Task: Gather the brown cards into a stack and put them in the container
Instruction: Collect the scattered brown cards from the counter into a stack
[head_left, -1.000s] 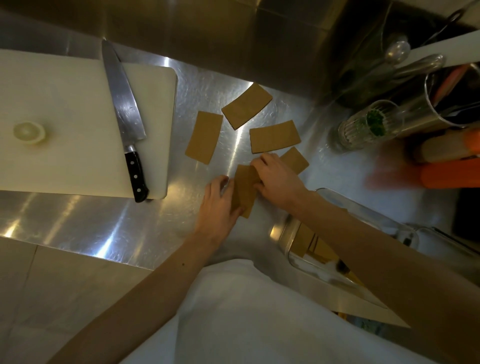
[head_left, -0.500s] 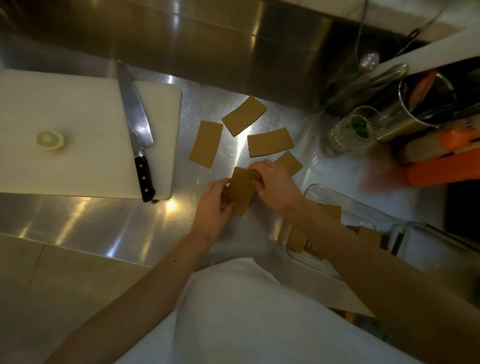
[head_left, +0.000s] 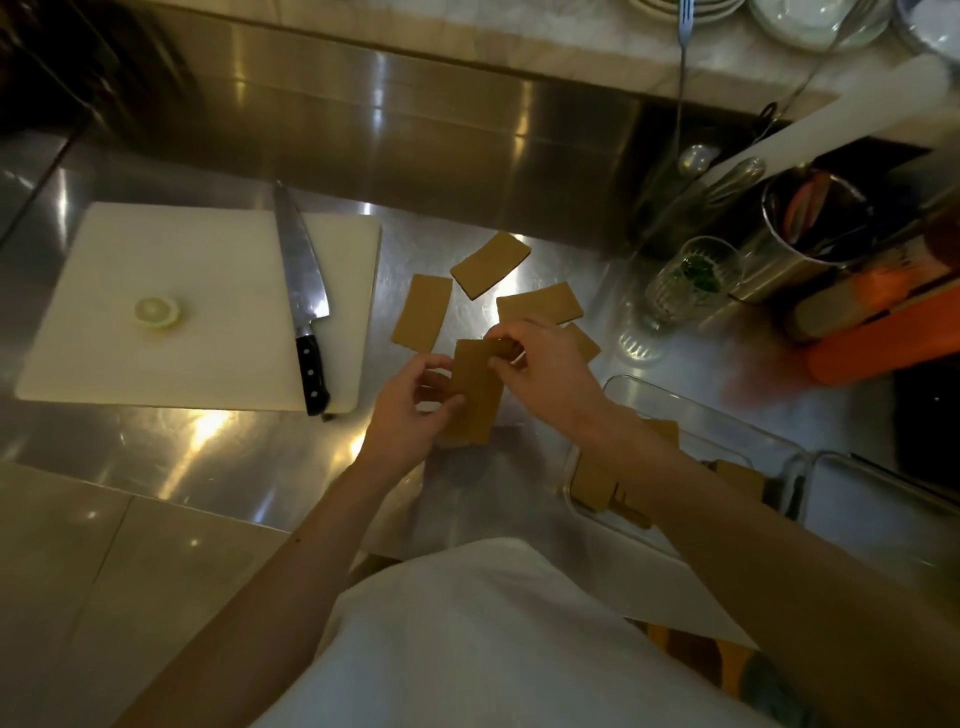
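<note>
Both hands hold a small stack of brown cards (head_left: 475, 392) just above the steel counter. My left hand (head_left: 413, 410) grips its left edge and my right hand (head_left: 545, 371) pinches its top right corner. Three loose brown cards lie flat beyond: one (head_left: 422, 310) to the left, one (head_left: 490, 265) farthest back, one (head_left: 540, 307) to the right. A fourth card (head_left: 584, 340) is partly hidden behind my right hand. The clear glass container (head_left: 727, 431) sits at the right under my right forearm, with several brown cards (head_left: 592, 480) inside.
A white cutting board (head_left: 197, 301) lies at the left with a chef's knife (head_left: 303, 291) and a lemon slice (head_left: 157, 312) on it. A glass (head_left: 685, 280), a metal utensil pot (head_left: 810, 234) and orange items (head_left: 878, 343) crowd the right back.
The stack was resting on the counter under both hands. It has since been lifted and turned more upright between them. The loose cards have not moved.
</note>
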